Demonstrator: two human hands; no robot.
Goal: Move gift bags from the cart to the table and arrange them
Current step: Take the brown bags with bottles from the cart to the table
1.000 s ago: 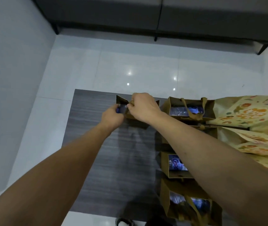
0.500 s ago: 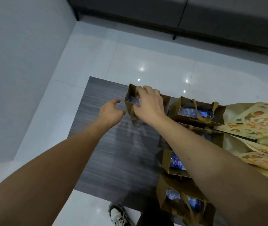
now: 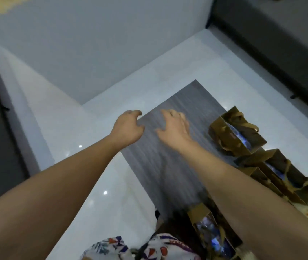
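Two empty hands, left [image 3: 128, 128] at table [image 3: 168, 166] edge, right [image 3: 173, 126] over bare top (bags [image 3: 237, 136] rightward)

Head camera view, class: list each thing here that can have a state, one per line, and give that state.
left hand: empty, fingers loosely curled, over the table's edge.
right hand: empty, fingers spread, above the table.
far gift bag: on the table, tilted, mouth open, handles slack.
middle gift bags: on the table, crowded together, mouths open.
near gift bag: mouth open, partly behind the right forearm.
table: left part bare, bags along its right side.

Both hands, left [image 3: 128, 128], right [image 3: 175, 126], empty above table [image 3: 160, 166]; gift bags [image 3: 239, 134] right.
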